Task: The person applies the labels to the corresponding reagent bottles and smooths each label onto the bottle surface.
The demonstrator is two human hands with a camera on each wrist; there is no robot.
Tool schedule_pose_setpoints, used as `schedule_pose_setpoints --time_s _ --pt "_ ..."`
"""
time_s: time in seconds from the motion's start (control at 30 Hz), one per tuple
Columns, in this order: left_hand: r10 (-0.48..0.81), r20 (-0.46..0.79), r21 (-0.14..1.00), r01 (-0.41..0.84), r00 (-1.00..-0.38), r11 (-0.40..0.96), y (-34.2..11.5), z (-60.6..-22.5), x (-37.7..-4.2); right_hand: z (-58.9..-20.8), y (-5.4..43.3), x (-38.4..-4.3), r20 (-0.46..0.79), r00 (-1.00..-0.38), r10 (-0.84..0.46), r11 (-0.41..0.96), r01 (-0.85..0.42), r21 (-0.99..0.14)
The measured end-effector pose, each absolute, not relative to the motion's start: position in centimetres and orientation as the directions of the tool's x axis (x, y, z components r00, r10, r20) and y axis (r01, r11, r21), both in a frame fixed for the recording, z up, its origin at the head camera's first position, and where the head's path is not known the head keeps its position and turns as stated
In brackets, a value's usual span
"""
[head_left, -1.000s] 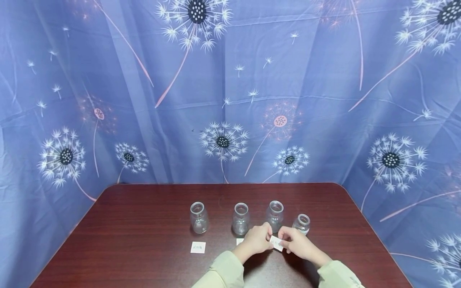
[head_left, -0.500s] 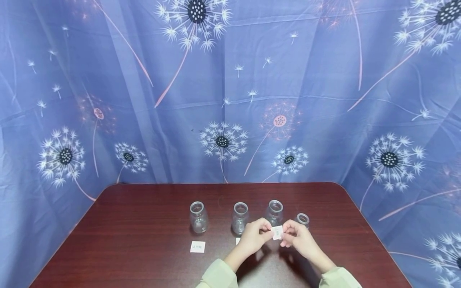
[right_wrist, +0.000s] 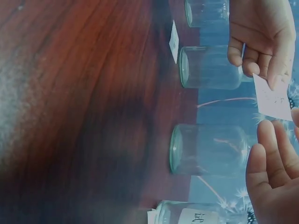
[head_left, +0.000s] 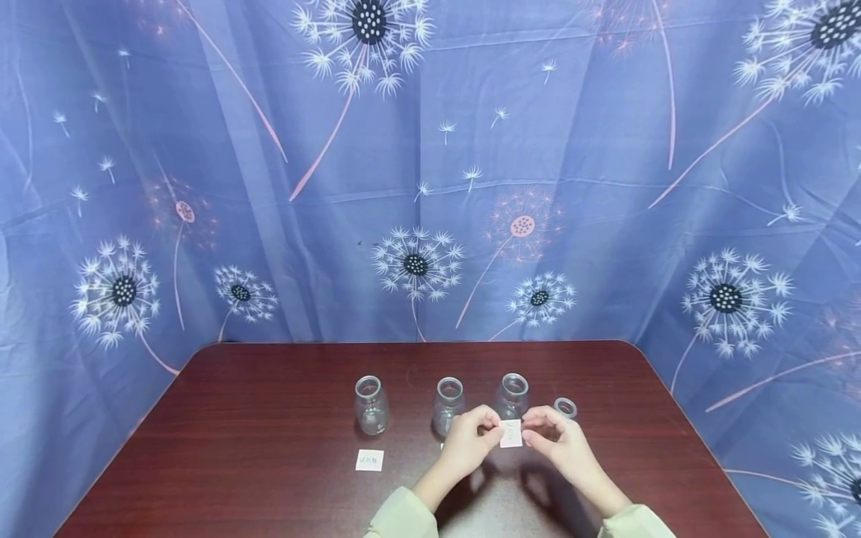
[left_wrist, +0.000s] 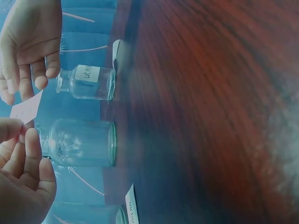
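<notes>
A white paper label with handwriting (head_left: 510,433) is held up in front of the third glass jar (head_left: 513,396). My left hand (head_left: 467,443) pinches its left edge between thumb and fingers, which also shows in the left wrist view on the label (left_wrist: 27,110). On the other side, my right hand (head_left: 560,444) has its fingers spread loosely right at the label's right edge, not gripping it. In the right wrist view, the right hand (right_wrist: 275,172) lies below the label (right_wrist: 271,100), its fingers extended.
Two more glass jars, the leftmost (head_left: 372,406) and the middle one (head_left: 448,403), stand in the row. A smaller labelled bottle (left_wrist: 88,80) stands at the right end. One white label (head_left: 370,460) lies before the leftmost jar; another (right_wrist: 174,42) is mostly hidden by the left hand.
Both hands have lifted the label off the table. It has turned upright and shifted slightly left. The right hand's fingers have come off its edge.
</notes>
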State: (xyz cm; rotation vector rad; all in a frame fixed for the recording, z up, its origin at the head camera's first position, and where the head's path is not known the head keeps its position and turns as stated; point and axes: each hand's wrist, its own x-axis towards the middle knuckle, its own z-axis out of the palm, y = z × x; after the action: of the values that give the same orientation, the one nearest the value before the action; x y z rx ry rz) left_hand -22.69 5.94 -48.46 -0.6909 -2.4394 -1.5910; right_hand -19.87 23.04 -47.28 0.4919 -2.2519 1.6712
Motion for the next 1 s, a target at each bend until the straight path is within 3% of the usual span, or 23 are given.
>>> schedule_pose_setpoints --time_s 0.47,0.67,1.0 --pt "0.324 0.348 0.842 0.445 -0.880 0.305 6.0 -48.4 -22.2 -46.6 22.2 -19.4 0.448 -0.891 -0.075 0.412 -0.437 -0.800" --pt "0.364 0.352 0.830 0.467 -0.862 0.306 5.9 -48.3 -22.2 -44.3 21.1 -18.2 0.496 -0.867 -0.042 0.472 -0.455 -0.755" --pt "0.425 0.277 0.885 0.401 -0.862 0.236 5.6 -48.0 -22.1 -44.3 21.3 -18.4 0.597 -0.800 -0.059 0.478 -0.547 -0.687"
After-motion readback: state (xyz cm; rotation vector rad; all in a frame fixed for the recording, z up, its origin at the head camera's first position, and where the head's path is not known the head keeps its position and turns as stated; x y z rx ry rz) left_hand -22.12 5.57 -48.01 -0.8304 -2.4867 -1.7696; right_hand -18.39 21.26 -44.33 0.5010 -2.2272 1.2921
